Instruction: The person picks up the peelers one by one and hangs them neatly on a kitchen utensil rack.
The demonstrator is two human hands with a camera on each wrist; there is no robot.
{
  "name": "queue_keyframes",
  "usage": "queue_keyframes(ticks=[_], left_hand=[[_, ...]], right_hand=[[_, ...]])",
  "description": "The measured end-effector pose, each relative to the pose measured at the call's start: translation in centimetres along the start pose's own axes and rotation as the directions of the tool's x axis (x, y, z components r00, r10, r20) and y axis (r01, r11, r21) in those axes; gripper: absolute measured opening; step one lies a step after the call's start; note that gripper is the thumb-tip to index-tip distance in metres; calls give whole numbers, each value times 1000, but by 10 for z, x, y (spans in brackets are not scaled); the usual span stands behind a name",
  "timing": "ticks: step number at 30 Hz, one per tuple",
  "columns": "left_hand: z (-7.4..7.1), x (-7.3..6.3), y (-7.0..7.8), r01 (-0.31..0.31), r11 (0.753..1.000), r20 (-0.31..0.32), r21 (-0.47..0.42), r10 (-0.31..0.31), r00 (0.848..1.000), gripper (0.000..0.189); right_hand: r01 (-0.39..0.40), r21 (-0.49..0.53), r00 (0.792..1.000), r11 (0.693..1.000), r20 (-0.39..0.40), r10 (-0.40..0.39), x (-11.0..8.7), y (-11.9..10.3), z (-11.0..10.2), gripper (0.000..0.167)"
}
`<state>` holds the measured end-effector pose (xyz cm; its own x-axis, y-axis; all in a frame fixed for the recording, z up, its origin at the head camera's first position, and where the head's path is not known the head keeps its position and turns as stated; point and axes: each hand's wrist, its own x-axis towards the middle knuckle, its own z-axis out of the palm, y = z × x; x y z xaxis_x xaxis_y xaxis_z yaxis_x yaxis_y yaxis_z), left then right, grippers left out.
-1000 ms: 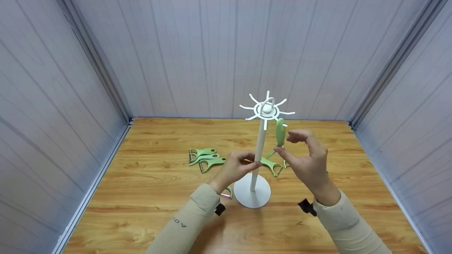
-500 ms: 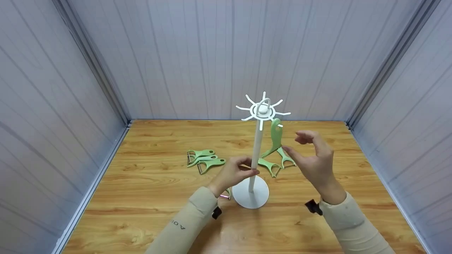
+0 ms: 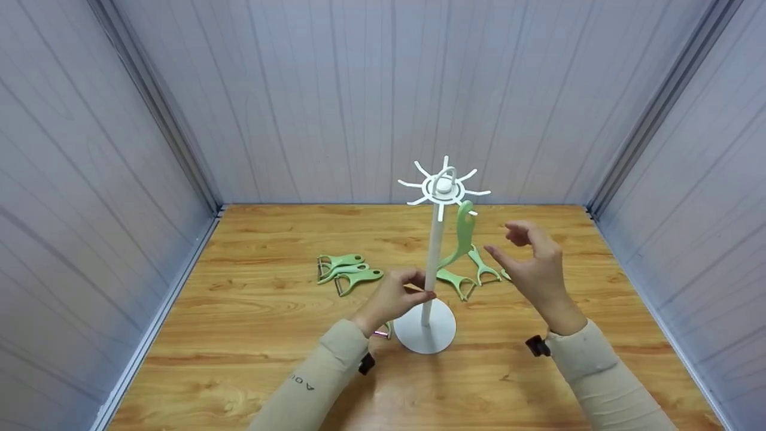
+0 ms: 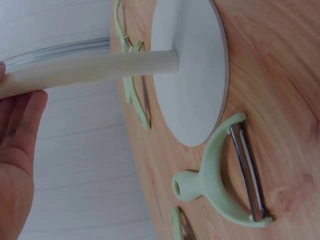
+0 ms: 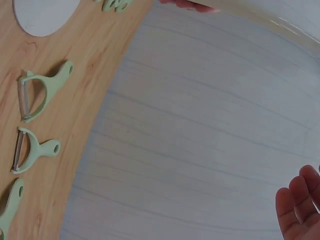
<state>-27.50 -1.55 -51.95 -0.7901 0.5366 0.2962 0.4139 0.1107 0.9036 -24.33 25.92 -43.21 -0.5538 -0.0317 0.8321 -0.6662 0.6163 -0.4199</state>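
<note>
A white stand (image 3: pixel 434 251) with a ring of hooks (image 3: pixel 443 187) on top rises from a round base (image 3: pixel 425 338). My left hand (image 3: pixel 392 296) grips its pole between thumb and fingers, low down. From a front-right hook hangs a green peeler (image 3: pixel 465 230) by the hole in its handle, its head pointing down. To the right of it, my right hand (image 3: pixel 535 269) is apart from the peeler, with thumb and fingers spread and nothing between them. In the left wrist view, another peeler (image 4: pixel 212 165) lies beside the base.
Several green peelers (image 3: pixel 358 278) overlap on the wooden table (image 3: pixel 239 311) left of the stand. Right of the pole lie a peeler (image 3: pixel 459 284), a second peeler (image 3: pixel 488 274) and one partly hidden behind my right hand. Panelled walls (image 3: pixel 311 102) enclose the table.
My right hand has let go of the hanging peeler and drawn away to the right. The peeler has turned a little on its hook. My left hand sits slightly lower on the pole.
</note>
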Motion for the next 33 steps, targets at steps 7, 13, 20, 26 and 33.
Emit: queue_keyframes(ticks=[7, 13, 20, 26, 33], left_hand=[[-1, 0, 1, 27, 999, 16, 38, -28, 999, 13], [-1, 0, 2, 66, 997, 5, 37, -67, 998, 12], [1, 0, 2, 67, 997, -13, 41, -66, 998, 12], [0, 1, 2, 60, 997, -16, 53, -59, 998, 12], [-1, 1, 1, 88, 995, -6, 36, -88, 996, 11]], right_hand=[[-38, -57, 997, 998, 61, 41, -5, 16, 5, 46], [-86, -110, 987, 990, 125, 99, -8, 27, 10, 46], [-128, -125, 965, 984, 212, 153, -9, 34, 16, 50], [-158, -122, 944, 980, 271, 186, -7, 37, 24, 52], [-161, -127, 917, 979, 347, 196, -10, 46, 36, 56]])
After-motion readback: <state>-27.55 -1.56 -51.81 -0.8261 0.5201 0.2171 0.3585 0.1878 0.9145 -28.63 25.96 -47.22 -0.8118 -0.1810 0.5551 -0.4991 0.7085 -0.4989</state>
